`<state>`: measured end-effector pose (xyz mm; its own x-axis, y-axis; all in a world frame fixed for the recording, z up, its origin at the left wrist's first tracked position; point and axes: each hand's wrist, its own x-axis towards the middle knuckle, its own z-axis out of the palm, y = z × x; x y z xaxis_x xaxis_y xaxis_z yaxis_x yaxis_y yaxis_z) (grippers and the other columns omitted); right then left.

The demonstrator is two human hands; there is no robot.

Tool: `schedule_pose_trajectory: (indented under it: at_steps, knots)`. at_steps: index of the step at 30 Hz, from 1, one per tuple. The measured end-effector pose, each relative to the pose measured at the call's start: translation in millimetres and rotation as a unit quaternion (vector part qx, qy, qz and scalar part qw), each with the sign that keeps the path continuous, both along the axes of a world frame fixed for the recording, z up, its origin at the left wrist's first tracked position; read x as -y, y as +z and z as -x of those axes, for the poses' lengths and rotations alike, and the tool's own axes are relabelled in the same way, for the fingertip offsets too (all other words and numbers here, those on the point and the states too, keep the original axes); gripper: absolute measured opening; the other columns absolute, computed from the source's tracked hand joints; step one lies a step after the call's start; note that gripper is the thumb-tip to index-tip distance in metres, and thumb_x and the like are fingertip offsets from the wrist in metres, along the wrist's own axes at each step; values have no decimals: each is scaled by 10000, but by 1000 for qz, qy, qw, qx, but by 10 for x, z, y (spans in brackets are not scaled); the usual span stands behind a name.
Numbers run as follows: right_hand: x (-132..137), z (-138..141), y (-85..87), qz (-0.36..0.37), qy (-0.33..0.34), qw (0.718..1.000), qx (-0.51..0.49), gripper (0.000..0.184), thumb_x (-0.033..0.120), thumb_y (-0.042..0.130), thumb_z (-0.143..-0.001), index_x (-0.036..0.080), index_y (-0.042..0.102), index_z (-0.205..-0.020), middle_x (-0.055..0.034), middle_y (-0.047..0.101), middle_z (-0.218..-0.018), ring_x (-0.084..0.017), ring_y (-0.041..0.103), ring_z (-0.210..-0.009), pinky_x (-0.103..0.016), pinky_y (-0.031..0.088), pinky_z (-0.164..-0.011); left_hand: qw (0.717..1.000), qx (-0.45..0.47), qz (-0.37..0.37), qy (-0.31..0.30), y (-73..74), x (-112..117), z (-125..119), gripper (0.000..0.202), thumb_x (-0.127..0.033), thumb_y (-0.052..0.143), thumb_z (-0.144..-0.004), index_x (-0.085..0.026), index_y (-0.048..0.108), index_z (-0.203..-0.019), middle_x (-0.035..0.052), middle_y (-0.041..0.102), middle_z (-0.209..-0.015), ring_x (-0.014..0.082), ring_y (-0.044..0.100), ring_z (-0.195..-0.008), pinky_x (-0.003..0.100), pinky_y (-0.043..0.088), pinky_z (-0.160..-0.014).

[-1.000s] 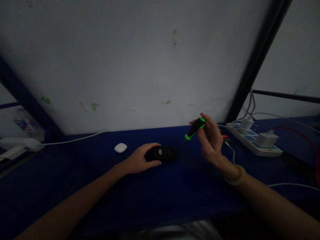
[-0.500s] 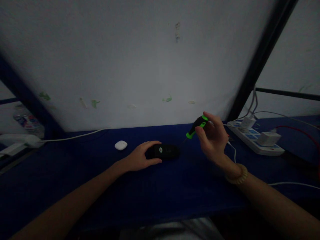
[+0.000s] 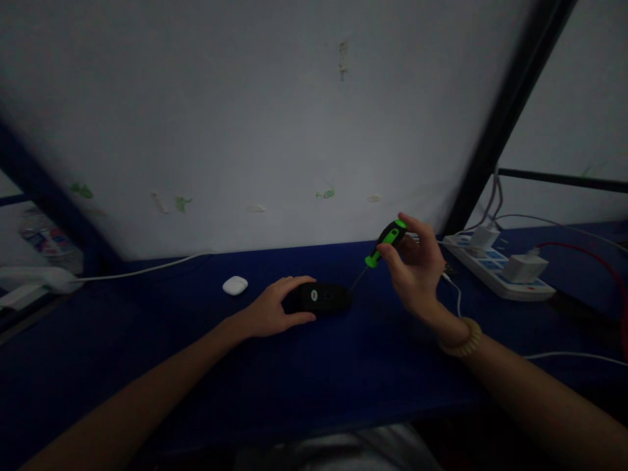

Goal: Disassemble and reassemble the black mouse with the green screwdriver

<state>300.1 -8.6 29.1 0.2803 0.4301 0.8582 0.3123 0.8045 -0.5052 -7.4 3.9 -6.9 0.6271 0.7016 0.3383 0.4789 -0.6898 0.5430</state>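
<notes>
A black oblong device (image 3: 333,297) with a small oval label lies on the blue desk top; its exact kind is too dark to make out. My left hand (image 3: 275,307) grips its left end, thumb on the near side and fingers on the far side. In my right hand (image 3: 417,265) is a black and green screwdriver (image 3: 391,241), its handle pinched between thumb and fingers. The shaft slants down to the left, and its tip meets the device's right end. Whether the tip sits in a screw cannot be seen.
A white earbud case (image 3: 235,286) lies left of my left hand. At the right stands a power strip (image 3: 495,275) with plugged-in chargers and cables. Another white strip (image 3: 44,278) and a plastic bottle (image 3: 46,235) are at the left. A wall (image 3: 275,131) rises behind the desk.
The screwdriver handle has turned slightly in my right fingers, showing more of its green part. My left hand still holds the device in place. The whole view has shifted a little.
</notes>
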Motion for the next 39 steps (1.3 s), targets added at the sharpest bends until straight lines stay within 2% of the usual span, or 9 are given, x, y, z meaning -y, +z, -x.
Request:
schedule_pose_trajectory:
  at_steps: [4,10,16,21,25,30,32,35,39]
  knots:
    - [-14,3,3,-11,13,1000,-6,506,376,839,-898,357,643,-1365,-14,557,-1064,-149,662,-786,-350,642,-717,1000,-9,-3,-7,-5,-4,7,692,-487,855,-871,-284,579,-1473,110,677,-1448,321,645,-1321,533,483,-1157]
    - [-9,5,3,-29,25,999,7,517,307,827,-906,350,643,-1387,-19,601,-1068,-166,679,-819,-364,658,-742,1000,-16,-1,0,-5,6,-1,699,-511,848,-871,-281,574,-1472,111,673,-1453,331,635,-1330,566,463,-1168]
    - [55,10,14,-17,96,995,26,470,279,677,-1014,381,585,-1463,-63,679,-1271,-213,724,-952,-415,675,-828,1000,-16,8,5,12,13,-12,681,-503,847,-874,-282,583,-1462,106,679,-1443,322,646,-1307,544,488,-1138]
    - [63,-36,58,-45,22,998,21,332,283,769,-955,337,715,-1278,-49,680,-1167,-212,706,-1011,-398,633,-894,1000,-13,7,8,20,17,-14,674,-513,842,-875,-272,591,-1453,111,685,-1436,325,649,-1305,545,492,-1136]
    - [65,-58,76,-17,80,996,28,322,301,624,-1053,325,642,-1374,-65,731,-1258,-232,741,-1053,-447,632,-926,1000,-9,8,3,13,10,-17,667,-522,835,-879,-272,591,-1448,114,686,-1431,328,651,-1307,559,491,-1138]
    - [71,-83,102,-51,-26,997,43,255,348,729,-990,376,733,-1243,-76,711,-1139,-277,706,-1032,-475,623,-885,1000,-12,10,6,-7,-1,-10,674,-514,843,-876,-273,587,-1451,111,681,-1438,328,647,-1314,564,490,-1139]
    - [78,-91,110,-35,-10,998,44,283,339,687,-1016,392,705,-1293,-65,739,-1159,-278,722,-1060,-491,619,-924,1000,-10,10,6,-12,-2,-5,681,-518,845,-872,-267,588,-1451,112,684,-1432,330,647,-1313,564,489,-1140]
    - [85,-97,121,-29,17,998,46,280,318,601,-1059,316,692,-1324,-66,754,-1218,-266,729,-1117,-498,598,-984,1000,-9,11,7,-7,2,-4,689,-526,847,-870,-259,592,-1452,115,684,-1430,331,649,-1310,557,494,-1138]
    - [90,-97,135,-59,-34,997,42,218,323,744,-969,276,758,-1182,-51,743,-1078,-234,705,-996,-436,586,-895,1000,-7,11,9,-1,3,-9,678,-518,842,-872,-265,596,-1452,113,681,-1434,329,650,-1310,560,495,-1142]
